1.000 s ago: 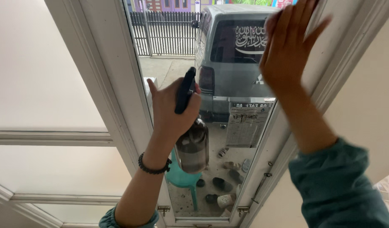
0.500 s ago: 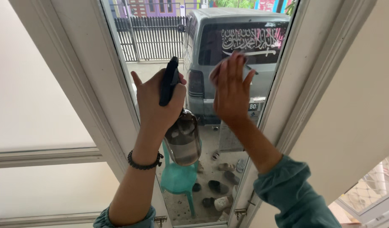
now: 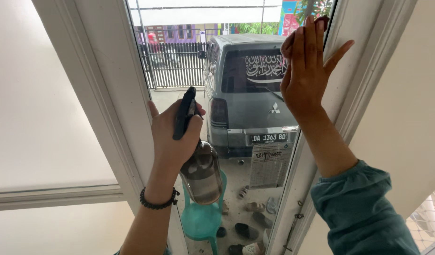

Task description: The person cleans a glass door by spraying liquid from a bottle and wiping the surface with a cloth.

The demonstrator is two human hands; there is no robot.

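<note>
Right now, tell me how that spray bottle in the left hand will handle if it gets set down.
The spray bottle looks rigid, clear and smooth, so probably slick when wet. Its round body may roll if laid flat. The left hand wraps its neck one-handed, suggesting it's fairly light.

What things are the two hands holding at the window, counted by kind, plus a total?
Spray bottle: 1, in the left hand
Cloth: 1, under the right hand, pressed to the window pane
Total: 2

Spray bottle (image 3: pixel 201 174) in left hand (image 3: pixel 172 137), right hand (image 3: pixel 307 75) on pane (image 3: pixel 255 156), van (image 3: pixel 248 89) behind glass
</note>
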